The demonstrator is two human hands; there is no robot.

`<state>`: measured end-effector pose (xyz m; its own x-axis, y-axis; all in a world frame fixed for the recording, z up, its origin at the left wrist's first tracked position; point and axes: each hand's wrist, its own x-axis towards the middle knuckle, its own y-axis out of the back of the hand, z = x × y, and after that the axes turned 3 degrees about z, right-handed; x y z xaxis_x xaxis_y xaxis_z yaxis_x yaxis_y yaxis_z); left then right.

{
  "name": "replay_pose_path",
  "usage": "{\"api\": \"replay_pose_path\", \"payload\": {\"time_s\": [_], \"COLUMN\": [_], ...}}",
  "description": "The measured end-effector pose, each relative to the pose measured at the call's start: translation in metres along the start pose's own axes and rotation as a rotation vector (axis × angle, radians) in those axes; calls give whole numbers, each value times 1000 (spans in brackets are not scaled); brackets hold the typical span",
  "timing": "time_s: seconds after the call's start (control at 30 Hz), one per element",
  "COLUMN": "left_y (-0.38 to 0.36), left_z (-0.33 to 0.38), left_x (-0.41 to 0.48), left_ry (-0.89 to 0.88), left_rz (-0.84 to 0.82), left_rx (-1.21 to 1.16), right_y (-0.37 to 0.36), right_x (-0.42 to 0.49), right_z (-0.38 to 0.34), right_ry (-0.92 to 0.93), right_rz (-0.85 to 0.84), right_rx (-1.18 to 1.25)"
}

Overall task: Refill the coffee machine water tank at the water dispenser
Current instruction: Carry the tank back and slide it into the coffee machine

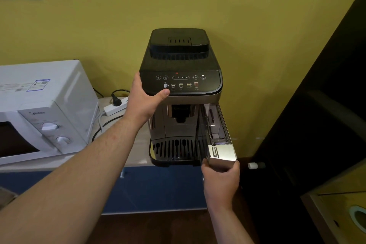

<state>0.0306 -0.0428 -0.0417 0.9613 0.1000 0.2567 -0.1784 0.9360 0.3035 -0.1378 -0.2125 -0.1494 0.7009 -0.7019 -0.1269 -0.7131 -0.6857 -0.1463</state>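
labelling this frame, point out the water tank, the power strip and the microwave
water tank [221, 154]: head view, silver front cap
power strip [114, 107]: head view, white body beside the black plug
microwave [49, 83]: head view, white top panel

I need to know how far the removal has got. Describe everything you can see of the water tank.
The water tank is a narrow, clear plastic container with a silver front panel, set in the right side of the coffee machine. It is partly slid forward out of its slot, level, and looks almost empty. The right hand grips its front end from below; the left hand rests on the machine, not the tank.
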Motion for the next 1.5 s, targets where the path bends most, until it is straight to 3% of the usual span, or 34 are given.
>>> {"api": "replay_pose_path", "payload": {"time_s": [0.9, 1.03, 1.17, 1.3, 1.5], "left_y": [-2, -2, -2, -1, -2], "left_z": [-10, -8, -8, -12, -11], "left_x": [7, 4, 5, 8, 8], "left_ry": [8, -2, 14, 31, 13], "left_rz": [13, 7, 2, -8, 6], "left_rx": [20, 9, 9, -6, 1], "right_y": [-36, -24, 5, 14, 13], "right_x": [41, 42, 59, 70, 68], "right_z": [0, -3, -8, -25, -28], "right_ry": [69, 72, 133, 119, 134], "right_rz": [19, -106, -293, -456, -483], "right_rx": [-83, -146, -396, -410, -371]}}
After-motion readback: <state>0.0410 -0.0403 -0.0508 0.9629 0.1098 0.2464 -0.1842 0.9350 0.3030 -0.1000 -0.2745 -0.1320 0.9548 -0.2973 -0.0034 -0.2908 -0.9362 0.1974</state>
